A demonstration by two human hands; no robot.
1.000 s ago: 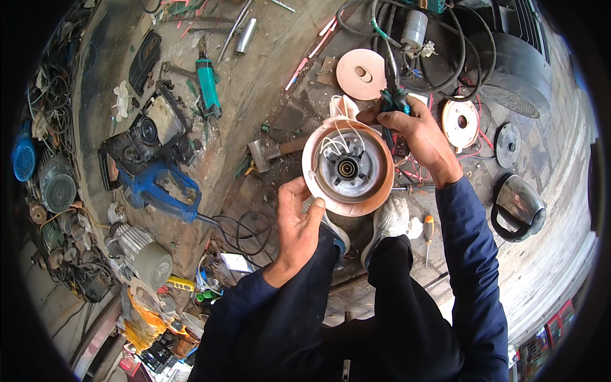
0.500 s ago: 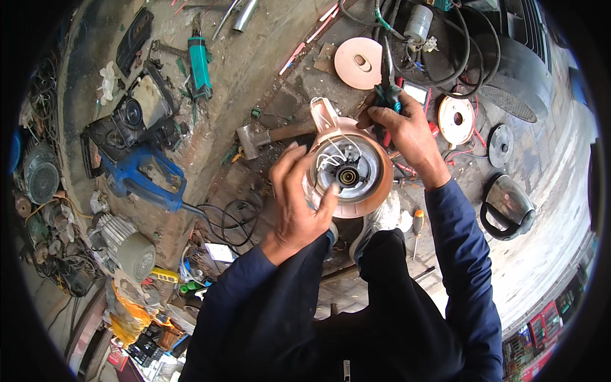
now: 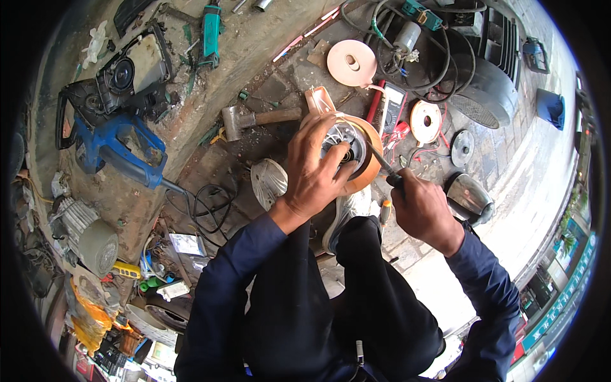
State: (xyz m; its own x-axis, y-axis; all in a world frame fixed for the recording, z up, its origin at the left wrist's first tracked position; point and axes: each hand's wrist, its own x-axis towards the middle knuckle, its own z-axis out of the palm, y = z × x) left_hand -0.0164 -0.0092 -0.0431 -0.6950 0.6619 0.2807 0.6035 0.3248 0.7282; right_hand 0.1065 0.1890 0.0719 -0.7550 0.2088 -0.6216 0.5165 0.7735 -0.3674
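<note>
Between my knees and the floor an electric kettle [image 3: 368, 170] is held upside down, pink to orange, its underside uncovered. Thin white wires and a dark round connector show inside. My left hand [image 3: 312, 175] grips its left side, fingers bent over the rim and thumb across the opening, hiding part of the inside. In my right hand [image 3: 426, 213] is a slim metal tool [image 3: 382, 161] with a dark handle; its exact kind is unclear. The tool's tip reaches the kettle's right rim. A pink round cover [image 3: 352, 62] lies on the floor beyond.
A hammer [image 3: 261, 120] lies left of the kettle. To the right are a multimeter [image 3: 393, 105], a white-pink ring plate [image 3: 426, 121], a grey disc [image 3: 462, 148] and a steel kettle [image 3: 468, 194]. A blue power tool [image 3: 124, 153] rests at left; a large motor [image 3: 487, 95] stands far right.
My right hand has come down and nearer, bringing the tool from beyond the kettle to its right rim. My left hand has closed onto the kettle, which has shifted slightly left.
</note>
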